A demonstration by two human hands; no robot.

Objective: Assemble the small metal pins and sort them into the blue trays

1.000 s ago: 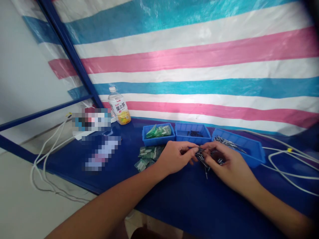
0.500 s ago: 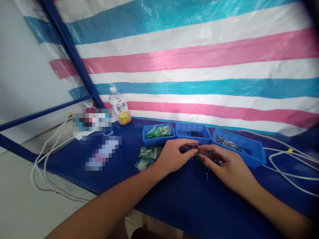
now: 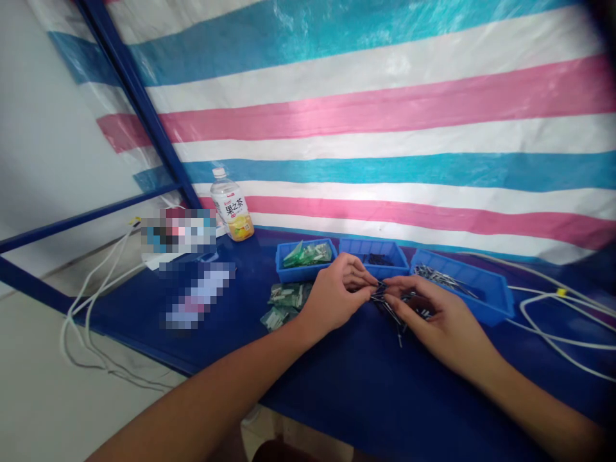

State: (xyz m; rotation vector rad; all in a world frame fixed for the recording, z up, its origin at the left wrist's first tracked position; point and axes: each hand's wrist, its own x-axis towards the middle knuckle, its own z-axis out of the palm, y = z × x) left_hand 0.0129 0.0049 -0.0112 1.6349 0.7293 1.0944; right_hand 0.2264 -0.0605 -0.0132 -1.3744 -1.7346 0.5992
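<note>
Over the blue table, my left hand (image 3: 337, 289) and my right hand (image 3: 436, 311) meet almost fingertip to fingertip. The thumb and fingers of my left hand are pinched together at the end of some thin dark and silver pieces; the fingers hide exactly what it grips. Between the thumb and fingers of my right hand are thin metal pins (image 3: 393, 313), rivet-like in shape. More of these pins lie beneath my right hand, partly covered by it. Behind my hands stand a blue bin of small dark pieces (image 3: 397, 250) and a blue bin of silver pins (image 3: 495, 292).
A third blue bin (image 3: 283, 273) holds green packets. More clear-green packets (image 3: 283, 305) lie left of my hands. A drink bottle (image 3: 233, 208) stands at the back left. White cables (image 3: 553, 321) run along the right side, and a blue frame bar (image 3: 139, 96) rises at left.
My left hand's fingers have curled and drawn slightly left, opening a small gap to my right fingertips. My right hand has barely moved.
</note>
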